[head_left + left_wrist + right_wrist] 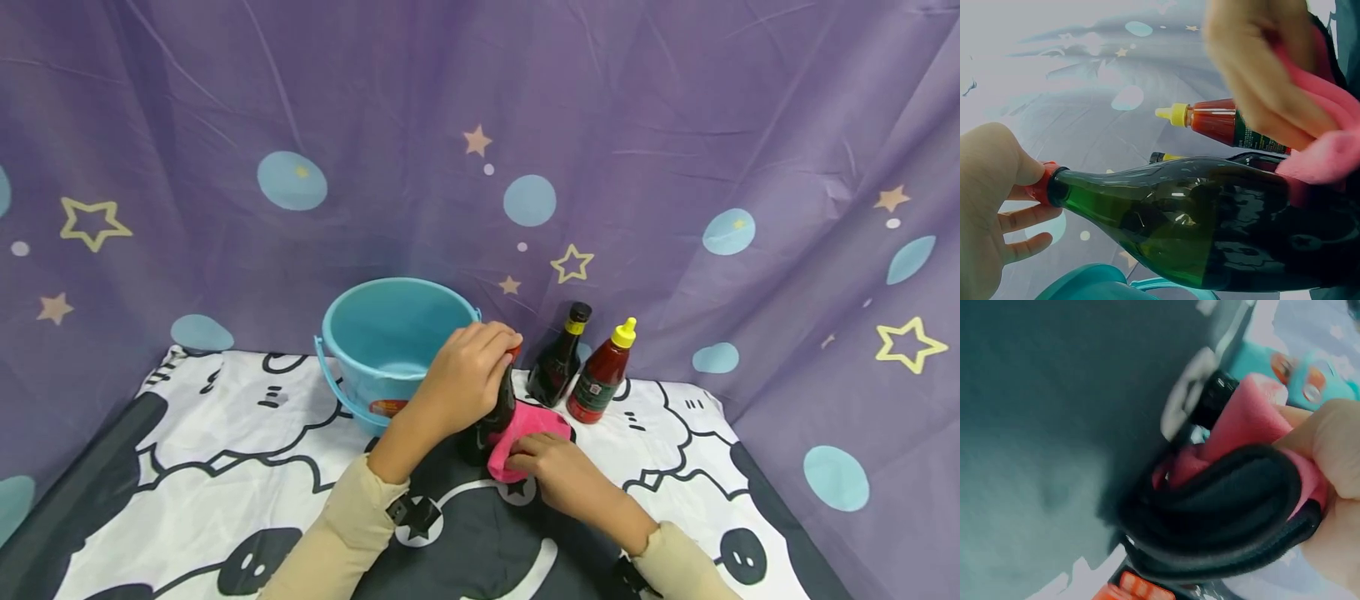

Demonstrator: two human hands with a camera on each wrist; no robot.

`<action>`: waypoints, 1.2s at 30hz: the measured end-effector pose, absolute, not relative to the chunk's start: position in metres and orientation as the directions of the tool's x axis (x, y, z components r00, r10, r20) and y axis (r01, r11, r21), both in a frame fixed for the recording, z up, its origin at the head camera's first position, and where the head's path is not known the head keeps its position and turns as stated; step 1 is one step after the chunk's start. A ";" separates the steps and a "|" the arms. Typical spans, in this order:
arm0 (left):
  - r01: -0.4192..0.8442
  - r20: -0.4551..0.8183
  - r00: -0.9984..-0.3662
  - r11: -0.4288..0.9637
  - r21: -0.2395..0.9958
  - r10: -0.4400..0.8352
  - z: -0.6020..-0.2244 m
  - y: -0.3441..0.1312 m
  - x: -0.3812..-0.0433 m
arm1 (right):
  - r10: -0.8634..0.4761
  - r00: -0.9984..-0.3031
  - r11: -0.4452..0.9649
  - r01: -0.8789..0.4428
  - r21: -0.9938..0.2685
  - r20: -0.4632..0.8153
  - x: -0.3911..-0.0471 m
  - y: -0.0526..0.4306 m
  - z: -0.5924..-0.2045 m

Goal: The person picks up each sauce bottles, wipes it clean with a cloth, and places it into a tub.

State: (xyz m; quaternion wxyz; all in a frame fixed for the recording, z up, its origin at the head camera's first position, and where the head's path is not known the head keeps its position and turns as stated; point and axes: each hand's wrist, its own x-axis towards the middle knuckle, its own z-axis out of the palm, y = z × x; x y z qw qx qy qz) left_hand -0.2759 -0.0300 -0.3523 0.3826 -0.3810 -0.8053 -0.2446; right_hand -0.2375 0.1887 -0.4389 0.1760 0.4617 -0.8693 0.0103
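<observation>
1. Principal object: a dark green bottle (1166, 212) with a red cap (1044, 182) lies between the two hands, in front of the person and beside the bucket. Its long axis runs roughly upright, the neck seeming to lean slightly to the person's right; the base is partly hidden, so its contact with the cover cannot be told.

2. Left hand (463, 382): placed at the top end of that axis, it pinches the cap with thumb and forefinger, the remaining fingers loosely extended.

3. Right hand (551, 468): at the lower right side of the bottle, fingers bent, it grips a folded pink cloth (536, 422) with black edging. The cloth lies against the bottle's lower body, between hand and glass; thus both hands are close, the left at the cap, the right at the body.

4. Boundaries: the blue bucket (356, 375) is just beside the bottle on the left; a black-capped bottle (557, 362) and a yellow-capped sauce bottle (600, 379) stand near, to the right and behind. A purple curtain (637, 125) closes the rear.

5. Room: the patterned cover (232, 500) extends toward the person and to both sides, the widest space being in front.
</observation>
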 end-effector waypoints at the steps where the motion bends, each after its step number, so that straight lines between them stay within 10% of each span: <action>1: 0.801 0.803 -0.417 0.590 0.103 0.426 -0.353 -0.030 -0.276 | -0.789 -0.522 0.580 -0.807 0.112 0.325 -0.237 0.191 -0.435; 10: 0.801 0.800 -0.422 0.589 0.110 0.426 -0.353 -0.028 -0.275 | -0.451 -0.685 0.733 -0.650 -0.201 0.573 -0.232 0.211 -0.376; 16: 0.800 0.800 -0.427 0.589 0.116 0.422 -0.353 -0.029 -0.276 | -0.124 -0.515 0.704 -0.648 -0.291 0.848 -0.237 0.203 -0.348; 22: 0.799 0.805 -0.419 0.591 0.109 0.419 -0.352 -0.030 -0.277 | -0.274 -0.313 0.540 -0.832 -0.124 0.909 -0.240 0.173 -0.360; 36: 0.792 0.816 -0.397 0.606 0.073 0.420 -0.354 -0.029 -0.279 | -0.417 -0.332 0.728 -0.679 0.092 0.846 -0.240 0.146 -0.397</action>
